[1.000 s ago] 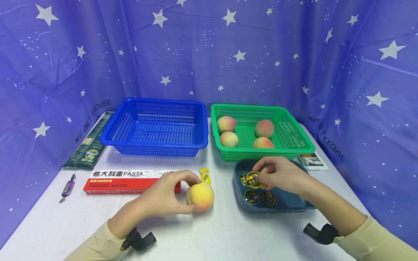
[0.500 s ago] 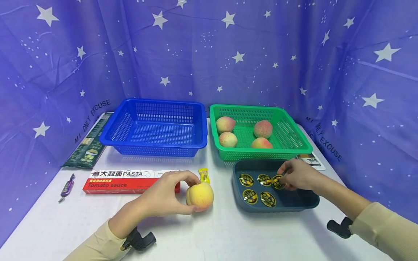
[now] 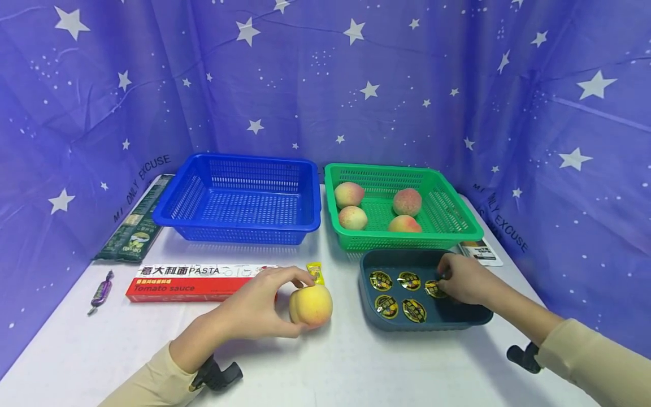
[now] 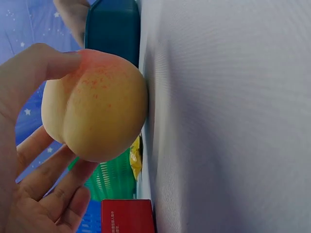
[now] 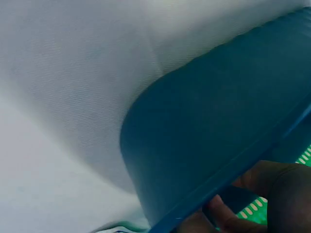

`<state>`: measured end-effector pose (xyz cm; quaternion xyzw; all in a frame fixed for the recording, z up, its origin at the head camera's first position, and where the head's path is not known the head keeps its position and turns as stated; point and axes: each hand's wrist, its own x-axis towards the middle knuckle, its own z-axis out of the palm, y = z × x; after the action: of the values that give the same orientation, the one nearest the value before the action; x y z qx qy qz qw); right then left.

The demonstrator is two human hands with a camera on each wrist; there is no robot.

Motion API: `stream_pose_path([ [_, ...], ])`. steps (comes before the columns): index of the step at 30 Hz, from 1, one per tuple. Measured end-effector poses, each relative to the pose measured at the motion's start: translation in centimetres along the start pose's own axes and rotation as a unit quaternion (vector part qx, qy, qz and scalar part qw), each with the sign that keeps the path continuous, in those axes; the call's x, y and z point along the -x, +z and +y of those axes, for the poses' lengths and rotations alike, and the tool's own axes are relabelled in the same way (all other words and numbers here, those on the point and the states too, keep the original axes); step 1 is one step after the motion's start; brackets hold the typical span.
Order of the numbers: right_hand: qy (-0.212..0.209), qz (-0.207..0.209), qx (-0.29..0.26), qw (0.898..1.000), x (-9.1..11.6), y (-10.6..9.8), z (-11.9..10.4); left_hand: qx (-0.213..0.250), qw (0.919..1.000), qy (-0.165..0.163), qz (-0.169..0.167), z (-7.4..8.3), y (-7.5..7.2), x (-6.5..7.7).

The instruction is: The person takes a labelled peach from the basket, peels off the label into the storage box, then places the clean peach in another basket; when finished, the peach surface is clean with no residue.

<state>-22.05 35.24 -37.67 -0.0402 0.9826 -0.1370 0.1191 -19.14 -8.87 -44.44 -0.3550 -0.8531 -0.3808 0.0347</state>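
My left hand [image 3: 264, 308] holds a yellow peach [image 3: 312, 306] with a pink blush, thumb on the near side and fingers on the far side. In the left wrist view the peach [image 4: 99, 107] sits against the white table. My right hand [image 3: 468, 281] reaches into a dark teal tray [image 3: 376, 325], its fingers bent down beside a round black-and-gold packet [image 3: 434, 289]. Several similar packets [image 3: 386, 306] lie in the tray's left part. In the right wrist view the tray wall [image 5: 209, 121] hides the fingertips, so I cannot tell whether they pinch anything.
Behind stand a blue basket [image 3: 239, 234] and a green basket [image 3: 407, 240] holding several peaches. A pasta box [image 3: 193, 282], a purple wrapped sweet [image 3: 101, 293] and a dark green packet [image 3: 133, 229] lie left. A yellow packet [image 3: 315, 272] and a white pouch [image 3: 482, 252] lie nearby.
My right hand has moved right within the tray from the left packets, where it held one packet. A packet now lies beside its fingers. The left hand and its peach stay put.
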Motion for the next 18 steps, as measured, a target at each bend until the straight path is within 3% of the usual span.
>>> stream_pose_path([
  [9, -0.018, 0.019, -0.044, 0.999, 1.6, -1.0, -0.9, -0.013, 0.9999, -0.005, -0.008, 0.4, 0.5, -0.1],
  [14, -0.078, 0.003, -0.088, 0.993, 2.2, -2.6, -0.5, -0.026, 0.9997, -0.005, -0.004, 0.5, 0.6, -0.1],
  [18, -0.117, 0.043, -0.088, 0.988, 2.1, -4.4, 0.8, -0.038, 0.9993, 0.002, 0.001, 0.6, 0.7, -0.1],
])
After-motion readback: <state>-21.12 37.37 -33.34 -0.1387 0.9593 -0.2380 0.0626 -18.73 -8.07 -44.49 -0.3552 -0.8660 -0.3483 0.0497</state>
